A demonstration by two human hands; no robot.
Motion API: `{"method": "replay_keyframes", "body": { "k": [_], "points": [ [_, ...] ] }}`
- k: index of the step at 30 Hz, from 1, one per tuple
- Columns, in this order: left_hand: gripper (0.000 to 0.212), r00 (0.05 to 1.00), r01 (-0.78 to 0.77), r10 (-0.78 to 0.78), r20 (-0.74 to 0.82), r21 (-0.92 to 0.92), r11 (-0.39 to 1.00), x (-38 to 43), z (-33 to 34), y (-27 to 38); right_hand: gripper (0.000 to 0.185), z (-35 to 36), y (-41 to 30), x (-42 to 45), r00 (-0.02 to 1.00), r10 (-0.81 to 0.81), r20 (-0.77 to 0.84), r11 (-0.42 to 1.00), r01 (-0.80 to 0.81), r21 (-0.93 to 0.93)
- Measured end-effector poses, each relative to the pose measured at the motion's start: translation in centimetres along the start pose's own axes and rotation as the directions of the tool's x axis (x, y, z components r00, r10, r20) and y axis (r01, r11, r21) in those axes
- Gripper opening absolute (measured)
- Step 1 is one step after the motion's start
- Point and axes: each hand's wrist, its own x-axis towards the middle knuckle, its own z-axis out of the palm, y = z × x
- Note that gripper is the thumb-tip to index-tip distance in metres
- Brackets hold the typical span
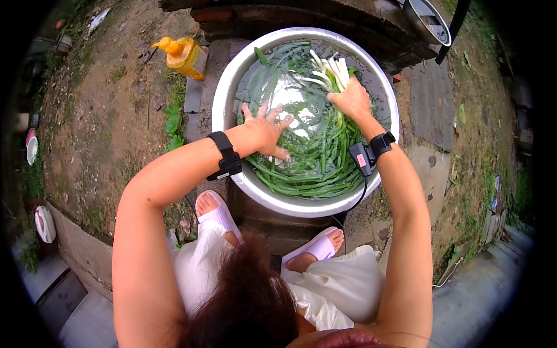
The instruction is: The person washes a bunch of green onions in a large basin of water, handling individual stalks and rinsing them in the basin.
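A large round metal basin (pixel 223 82) full of water stands before me, with long green leaves lying curved along its near side. My right hand (pixel 353 99) is closed around a bunch of green onions (pixel 341 71) at the basin's upper right; their white ends point away from me and their green tops trail down into the water. At the left of the basin, my left hand (pixel 266 132) is spread, fingers apart and partly under the water, with a pale bit showing beneath the thumb. Black straps circle both wrists.
A yellow pump bottle (pixel 187 58) stands left of the basin. Behind the basin runs a brick ledge (pixel 270 15), with a metal-rimmed round vessel (pixel 428 21) at its right end. My slippered feet are just below the basin. A thin black cable hangs from the right wrist device (pixel 362 158).
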Motion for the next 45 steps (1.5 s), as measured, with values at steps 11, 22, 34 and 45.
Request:
{"method": "replay_keyframes", "body": {
  "k": [11,22,34,45],
  "points": [
    [0.096,0.923,-0.251,0.177,-0.342,-0.185,0.95,-6.1,-2.1,-1.1,0.033,-15.6,-2.9,-8.6,0.925,-0.321,-0.201,0.705,0.376,0.602],
    [0.096,0.858,-0.366,0.198,-0.474,-0.294,0.883,-7.0,-4.1,-2.0,0.039,-29.3,-6.8,-13.7,0.849,-0.342,-0.404,0.594,0.528,0.607],
    [0.115,0.961,-0.056,0.031,-0.274,-0.085,0.995,-3.6,-2.1,-2.3,0.042,-5.1,-0.4,-3.0,0.94,-0.237,-0.247,0.752,0.339,0.565],
    [0.124,0.996,0.049,-0.06,0.066,0.158,0.986,0.0,-0.4,0.0,0.052,2.2,-0.1,0.3,1.0,0.008,0.012,0.995,-0.009,0.101]
  ]
}}
